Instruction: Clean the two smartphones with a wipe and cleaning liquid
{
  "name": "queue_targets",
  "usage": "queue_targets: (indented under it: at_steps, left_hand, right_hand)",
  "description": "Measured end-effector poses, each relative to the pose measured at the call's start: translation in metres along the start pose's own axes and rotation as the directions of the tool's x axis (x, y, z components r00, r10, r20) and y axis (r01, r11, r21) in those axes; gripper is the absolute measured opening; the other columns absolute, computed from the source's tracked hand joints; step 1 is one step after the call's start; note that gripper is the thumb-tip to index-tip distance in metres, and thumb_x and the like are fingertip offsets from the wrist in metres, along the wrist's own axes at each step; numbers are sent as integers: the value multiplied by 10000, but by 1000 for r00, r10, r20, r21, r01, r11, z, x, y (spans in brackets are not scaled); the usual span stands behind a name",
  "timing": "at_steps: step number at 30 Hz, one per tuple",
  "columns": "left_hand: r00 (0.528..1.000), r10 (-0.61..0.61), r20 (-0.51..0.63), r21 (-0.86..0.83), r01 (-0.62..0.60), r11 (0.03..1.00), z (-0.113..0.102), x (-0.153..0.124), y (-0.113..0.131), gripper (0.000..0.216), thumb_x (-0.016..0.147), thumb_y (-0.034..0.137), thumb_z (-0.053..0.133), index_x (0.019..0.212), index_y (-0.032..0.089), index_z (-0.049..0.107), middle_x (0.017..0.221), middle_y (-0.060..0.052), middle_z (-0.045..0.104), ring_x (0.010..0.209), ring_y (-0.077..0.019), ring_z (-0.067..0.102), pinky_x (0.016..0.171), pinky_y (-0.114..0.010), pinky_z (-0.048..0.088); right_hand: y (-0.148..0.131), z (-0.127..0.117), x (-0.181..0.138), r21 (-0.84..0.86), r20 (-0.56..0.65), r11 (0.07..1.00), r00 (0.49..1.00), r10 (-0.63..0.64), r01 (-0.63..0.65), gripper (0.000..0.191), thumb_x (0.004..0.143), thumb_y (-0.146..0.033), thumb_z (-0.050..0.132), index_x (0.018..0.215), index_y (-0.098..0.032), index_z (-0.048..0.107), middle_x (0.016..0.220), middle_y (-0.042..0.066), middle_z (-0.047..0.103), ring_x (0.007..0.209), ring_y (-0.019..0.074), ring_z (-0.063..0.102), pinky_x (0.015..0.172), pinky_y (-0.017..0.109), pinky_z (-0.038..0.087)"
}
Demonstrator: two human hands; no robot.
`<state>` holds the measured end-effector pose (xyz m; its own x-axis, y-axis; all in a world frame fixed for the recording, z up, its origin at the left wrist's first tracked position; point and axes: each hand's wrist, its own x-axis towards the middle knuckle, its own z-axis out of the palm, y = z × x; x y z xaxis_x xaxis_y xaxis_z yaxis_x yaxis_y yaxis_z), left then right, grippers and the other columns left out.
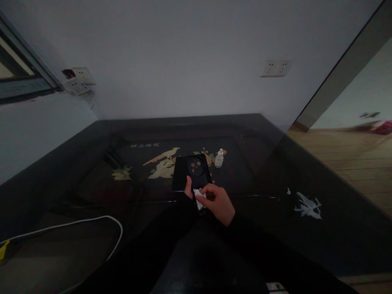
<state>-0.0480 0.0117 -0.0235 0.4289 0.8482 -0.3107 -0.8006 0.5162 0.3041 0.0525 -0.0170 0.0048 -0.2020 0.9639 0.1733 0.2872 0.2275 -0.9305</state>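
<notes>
My left hand [188,188] grips a black phone case [200,173] from its left side, thumb on the near edge and fingertips showing at the right. Through the round camera cutout, the coloured table pattern shows. My right hand [219,202] pinches a crumpled white tissue [199,197] against the lower part of the case. A flat dark rectangular object [180,174], perhaps a phone, lies on the table just left of the case; the case hides part of it. Behind and to the right stands a small white bottle [219,158], upright.
The dark glossy table [260,228] bears a bird-and-flower picture [162,165]. Torn white scraps [308,206] lie at the right. A white cable [76,221] curves at the lower left. Wall sockets [275,68] are on the wall behind.
</notes>
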Motion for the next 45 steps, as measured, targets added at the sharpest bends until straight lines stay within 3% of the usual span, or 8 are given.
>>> queue_targets:
  at_steps: [4, 6, 10, 16, 27, 33, 39, 45]
  left_hand:
    - [987, 155, -34, -46, -157, 987, 7, 3, 0, 630, 845, 544, 233, 1213, 95, 479, 997, -121, 641, 964, -234, 585, 907, -365, 395]
    - [983, 183, -14, -48, -184, 982, 7, 4, 1, 602, 847, 530, 253, 1246, 123, 450, 1026, -104, 635, 971, -231, 582, 906, -363, 394]
    - [999, 22, 43, 47, -24, 999, 4, -2, 5, 722, 834, 573, 204, 1228, 19, 449, 986, -170, 640, 934, -258, 597, 888, -377, 398]
    - [996, -60, 67, 110, 53, 993, 5, -12, 6, 777, 832, 593, 139, 1215, -7, 450, 993, -186, 641, 943, -252, 599, 897, -359, 390]
    - [994, -71, 79, 156, 58, 986, 0, -4, 5, 822, 814, 622, 102, 1032, -11, 580, 853, -187, 671, 895, -263, 619, 904, -376, 382]
    - [999, -51, 0, 99, 51, 994, 11, -8, 4, 825, 827, 598, 79, 1151, -39, 491, 882, -188, 666, 945, -255, 598, 917, -367, 370]
    - [999, -20, 49, 94, 16, 995, 3, -4, 3, 798, 829, 597, 158, 1138, -54, 500, 861, -184, 666, 851, -230, 619, 902, -321, 379]
    - [996, -81, 27, 86, 79, 993, 4, -4, 3, 822, 809, 627, 120, 1155, -13, 504, 868, -178, 666, 869, -260, 618, 883, -375, 384]
  right_hand:
    - [-7, -28, 15, -38, -18, 992, 992, -123, 122, 116, 723, -269, 611, 703, -155, 598, 709, 10, 553, 620, 113, 517, 546, 216, 395]
    - [-11, -44, 20, -93, 129, 964, 963, -236, 249, 100, 742, -259, 608, 745, -160, 613, 761, 24, 571, 700, 128, 539, 618, 233, 414]
    - [-16, -51, 14, -136, 477, 886, 813, -333, 443, 80, 785, -209, 573, 801, -162, 636, 812, 36, 579, 753, 126, 551, 690, 240, 422]
    - [-13, -39, 6, -243, 598, 798, 733, -324, 551, 134, 791, -107, 530, 862, -163, 630, 905, 50, 575, 839, 134, 546, 762, 243, 412]
    - [-13, -38, 7, -281, 584, 768, 737, -339, 576, 113, 810, -125, 519, 848, -162, 619, 893, 47, 581, 843, 134, 542, 749, 238, 405]
    - [-10, -49, 12, -362, 618, 701, 721, -313, 614, 70, 782, -132, 568, 807, -162, 627, 827, 38, 601, 803, 149, 536, 754, 284, 362]
    - [-8, -40, 9, -323, 599, 674, 695, -398, 665, 96, 821, -179, 527, 838, -173, 621, 853, 34, 607, 805, 140, 522, 750, 272, 330]
    - [0, -48, 12, -366, 612, 670, 710, -349, 646, 77, 818, -209, 543, 838, -190, 615, 857, 15, 615, 824, 135, 547, 765, 283, 297]
